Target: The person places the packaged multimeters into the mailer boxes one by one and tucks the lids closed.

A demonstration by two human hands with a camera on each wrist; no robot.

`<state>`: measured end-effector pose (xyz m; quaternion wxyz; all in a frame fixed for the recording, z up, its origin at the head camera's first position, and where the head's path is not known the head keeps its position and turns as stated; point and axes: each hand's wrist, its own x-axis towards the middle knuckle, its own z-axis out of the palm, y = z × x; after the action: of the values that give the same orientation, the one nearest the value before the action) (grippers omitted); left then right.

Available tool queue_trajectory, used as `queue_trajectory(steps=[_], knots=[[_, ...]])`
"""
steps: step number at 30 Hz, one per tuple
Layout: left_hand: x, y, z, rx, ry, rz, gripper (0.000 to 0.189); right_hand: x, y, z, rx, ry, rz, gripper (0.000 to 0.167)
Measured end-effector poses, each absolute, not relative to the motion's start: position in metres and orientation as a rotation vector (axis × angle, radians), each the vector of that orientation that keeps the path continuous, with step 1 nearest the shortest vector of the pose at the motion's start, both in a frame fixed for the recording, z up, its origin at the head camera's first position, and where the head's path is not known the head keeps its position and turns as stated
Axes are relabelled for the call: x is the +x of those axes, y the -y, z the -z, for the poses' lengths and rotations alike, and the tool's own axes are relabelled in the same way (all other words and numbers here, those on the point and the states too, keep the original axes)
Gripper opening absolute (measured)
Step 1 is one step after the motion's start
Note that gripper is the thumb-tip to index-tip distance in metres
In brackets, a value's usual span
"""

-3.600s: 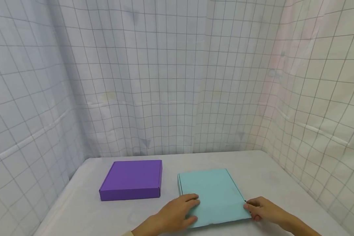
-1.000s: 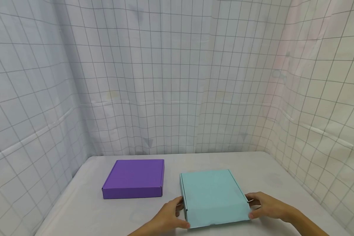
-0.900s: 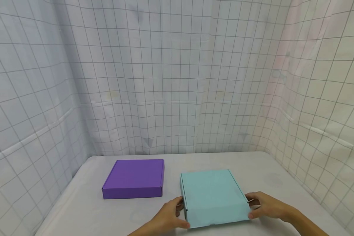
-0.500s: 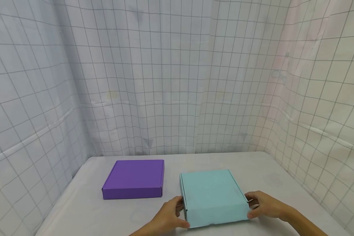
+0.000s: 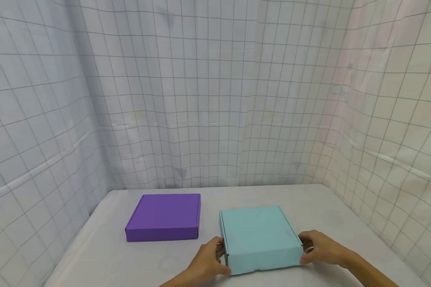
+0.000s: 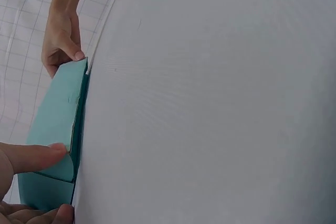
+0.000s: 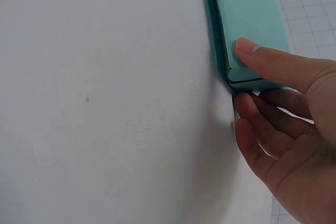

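Observation:
A flat light-teal cardboard box [image 5: 260,231] lies on the white table, its lid down and front flap folded downward. My left hand [image 5: 205,261] grips its front left corner, and in the left wrist view the thumb presses the flap [image 6: 56,106] while the other fingers sit by the box's side. At the front right corner my right hand [image 5: 321,248] holds on likewise. In the right wrist view its thumb lies on the flap [image 7: 252,9], with the fingers curled at the box's end. A narrow dark-teal strip shows along the flap's lower edge in both wrist views.
A closed purple cardboard box [image 5: 165,213] lies to the left of the teal one, with a gap between them. White grid-patterned curtains [image 5: 208,95] stand behind the table [image 5: 172,259] and along both sides.
The left hand has gone from the lid's top to the front left corner, and the right hand now thumbs the flap. The flap has swung down from sticking outward to hanging steeper.

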<state>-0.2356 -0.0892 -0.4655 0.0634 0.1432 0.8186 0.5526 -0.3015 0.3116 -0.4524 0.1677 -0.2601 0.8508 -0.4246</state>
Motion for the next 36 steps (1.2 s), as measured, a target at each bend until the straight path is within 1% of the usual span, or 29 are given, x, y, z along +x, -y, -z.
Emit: queue_trajectory(steps=[5,12,20,29,36], knots=[[-0.236,0.086,0.466,0.414,-2.514,-1.671,0.072,-0.302,-0.311,0.455,-0.788,-2.485,1.159,0.069],[-0.239,0.083,0.468,0.393,-2.621,-1.612,0.064,-0.305,-0.31,0.458,-0.856,-2.571,1.122,0.062],[-0.24,0.078,0.47,0.369,-2.743,-1.565,0.06,-0.307,-0.309,0.461,-0.888,-2.596,1.152,0.048],[-0.242,0.079,0.47,0.361,-2.734,-1.557,0.06,-0.308,-0.31,0.464,-0.847,-2.572,1.19,0.047],[-0.251,0.087,0.469,0.41,-2.507,-1.704,0.058,-0.308,-0.315,0.462,-0.755,-2.493,1.226,0.051]])
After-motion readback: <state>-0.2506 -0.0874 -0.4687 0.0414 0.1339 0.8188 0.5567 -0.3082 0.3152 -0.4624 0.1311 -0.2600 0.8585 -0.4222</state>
